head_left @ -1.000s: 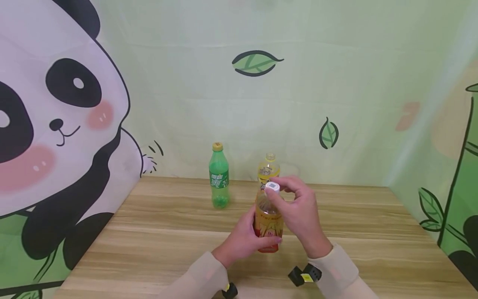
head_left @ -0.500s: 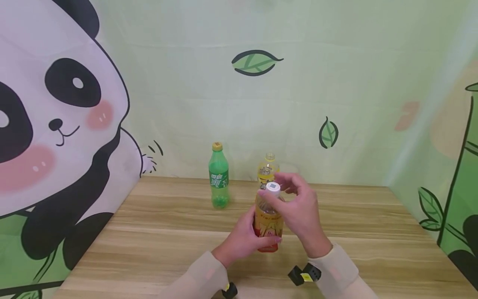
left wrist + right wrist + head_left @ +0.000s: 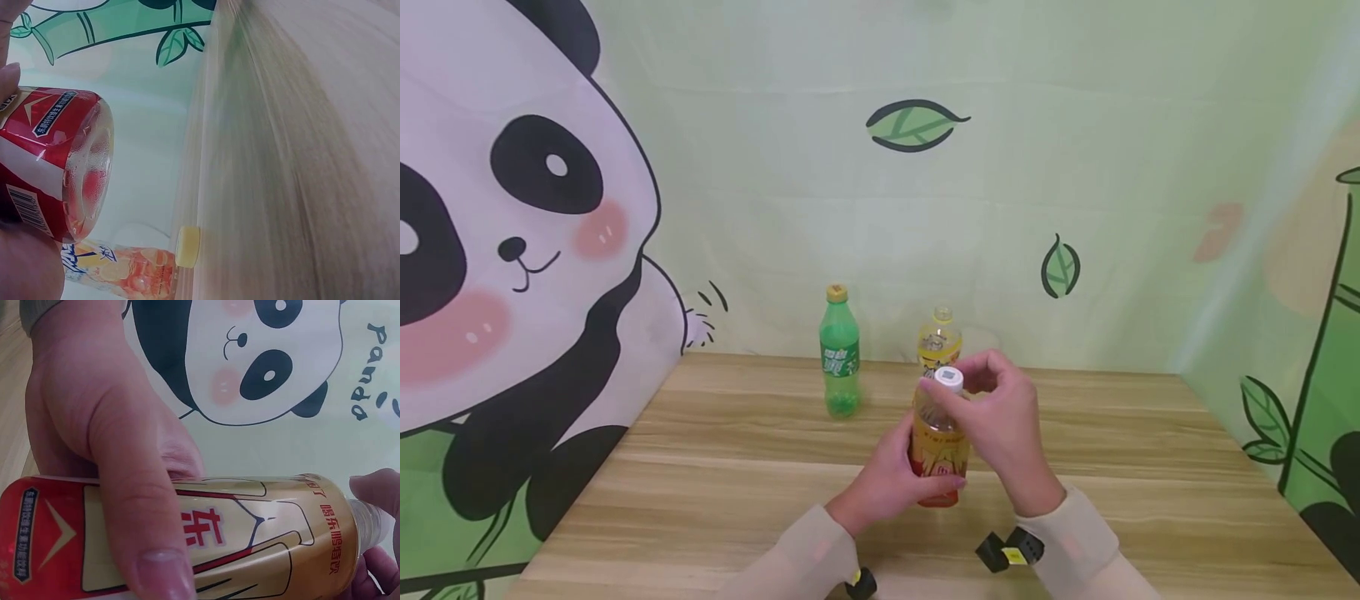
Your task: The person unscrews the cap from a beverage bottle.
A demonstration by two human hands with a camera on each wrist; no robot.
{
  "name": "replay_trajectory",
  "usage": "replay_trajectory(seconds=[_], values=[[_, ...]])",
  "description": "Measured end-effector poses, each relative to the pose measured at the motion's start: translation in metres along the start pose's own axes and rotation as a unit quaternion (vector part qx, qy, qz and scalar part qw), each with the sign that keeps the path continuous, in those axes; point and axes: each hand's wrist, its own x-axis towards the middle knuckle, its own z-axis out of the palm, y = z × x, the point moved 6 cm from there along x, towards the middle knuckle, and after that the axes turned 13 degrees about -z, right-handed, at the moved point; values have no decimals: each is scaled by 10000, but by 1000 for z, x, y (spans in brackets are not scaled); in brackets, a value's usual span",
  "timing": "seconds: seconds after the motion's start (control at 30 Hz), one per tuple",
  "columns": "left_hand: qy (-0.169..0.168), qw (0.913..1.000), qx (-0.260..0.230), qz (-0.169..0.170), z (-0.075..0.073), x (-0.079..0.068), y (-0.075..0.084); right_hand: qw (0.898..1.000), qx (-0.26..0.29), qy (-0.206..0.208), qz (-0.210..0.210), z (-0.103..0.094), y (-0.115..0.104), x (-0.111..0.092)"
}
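Observation:
Held upright in front of the person is a plastic drink bottle [image 3: 940, 450] with a red and gold label. My left hand [image 3: 887, 483] grips its lower body, thumb across the front. In the left wrist view, the bottle's base [image 3: 90, 169] is clear of the table. A white bottle cap [image 3: 950, 378] sits at the neck, and my right hand [image 3: 1003, 425] pinches it between the thumb on the near side and curled fingers behind. The right wrist view shows the left thumb [image 3: 147, 525] over the label and the right fingertips around the neck [image 3: 370, 522].
A green bottle [image 3: 840, 354] with a yellow cap stands at the back of the wooden table [image 3: 737, 467]. Right of it, partly behind the held bottle, is a yellow-labelled bottle [image 3: 938, 337] with a bare neck. A loose yellow cap [image 3: 188, 247] lies near its base.
The right fingers have opened off the white cap and then closed round it again, the thumb shifting to its left side. The left hand and the bottle have stayed put.

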Motion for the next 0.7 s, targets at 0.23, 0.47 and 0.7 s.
replay_trajectory(seconds=[0.23,0.47,0.7], values=[[20,10000,-48,-36,0,1,-1,9997,184,0,-174,-1,2,1],[15,9997,-110,-207,0,1,-3,9979,519,-196,-338,1,4,3],[48,9998,-91,-198,-1,1,-2,9925,1108,-520,-17,4,8,3]])
